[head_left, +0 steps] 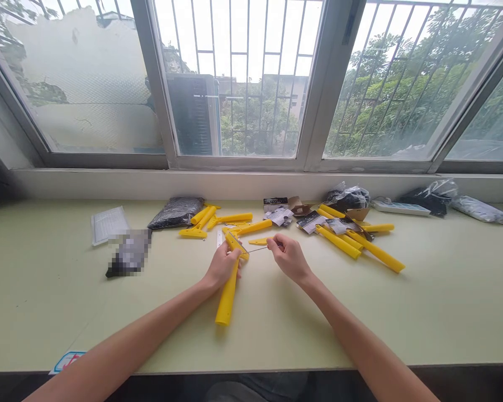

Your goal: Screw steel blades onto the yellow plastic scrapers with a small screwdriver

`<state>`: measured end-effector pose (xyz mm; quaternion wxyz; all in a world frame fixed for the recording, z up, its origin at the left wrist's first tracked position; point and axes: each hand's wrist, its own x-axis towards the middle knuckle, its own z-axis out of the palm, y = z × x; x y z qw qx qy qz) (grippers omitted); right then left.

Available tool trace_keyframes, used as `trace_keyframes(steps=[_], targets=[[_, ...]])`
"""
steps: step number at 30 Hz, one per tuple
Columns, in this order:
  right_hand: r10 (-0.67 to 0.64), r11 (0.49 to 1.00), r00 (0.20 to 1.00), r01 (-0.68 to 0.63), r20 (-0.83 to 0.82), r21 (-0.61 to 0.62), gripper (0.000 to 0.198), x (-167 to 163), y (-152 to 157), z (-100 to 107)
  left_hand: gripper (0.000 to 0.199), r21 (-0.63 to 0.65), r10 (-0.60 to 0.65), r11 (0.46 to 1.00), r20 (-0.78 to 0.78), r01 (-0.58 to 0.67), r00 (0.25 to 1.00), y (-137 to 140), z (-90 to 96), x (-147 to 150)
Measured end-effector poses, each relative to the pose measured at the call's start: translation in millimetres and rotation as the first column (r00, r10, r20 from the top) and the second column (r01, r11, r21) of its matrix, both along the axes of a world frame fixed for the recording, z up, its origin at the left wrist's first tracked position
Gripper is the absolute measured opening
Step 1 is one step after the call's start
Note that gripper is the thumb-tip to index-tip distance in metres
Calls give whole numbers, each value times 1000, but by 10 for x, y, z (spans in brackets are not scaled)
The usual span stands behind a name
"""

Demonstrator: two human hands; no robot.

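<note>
My left hand (pixel 222 267) is closed around a yellow scraper (pixel 227 300) near its wide head. The scraper's handle slants down toward me, and a metal strip shows along the head. My right hand (pixel 291 257) pinches a thin metal rod (pixel 257 249), perhaps a hex key; its far end meets the right side of the scraper head. My right fingers hide the rod's near end. Just behind the rod lies a flat yellow piece (pixel 257 242). Other yellow scrapers (pixel 199 226) rest on the table beyond my left hand.
Several yellow handles (pixel 379 251) with printed cards (pixel 312 222) lie to the right on the pale table (pixel 171 340). A black packet (pixel 178 212), a clear bag (pixel 109 225) and a pixelated dark item (pixel 129 254) are at left. Plastic-wrapped packs (pixel 427 196) line the windowsill.
</note>
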<state>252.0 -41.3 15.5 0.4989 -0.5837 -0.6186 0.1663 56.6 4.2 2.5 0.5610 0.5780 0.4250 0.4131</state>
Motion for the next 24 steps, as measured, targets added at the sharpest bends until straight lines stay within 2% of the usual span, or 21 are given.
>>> trace_keyframes(steps=[11,18,24], targets=[[13,1000,1000,-13,17,1,38,-8,-6,-17,30,-8,0,1000,4,0,1000,-11,17,3],[47,998,991,-42,128,-40,50,54,-29,-33,30,-6,10,1000,36,-9,999,10,-13,-11],[138,990,988,-140,69,25,27,21,-42,14,29,-1,2,1000,29,-2,1000,38,-42,-14]])
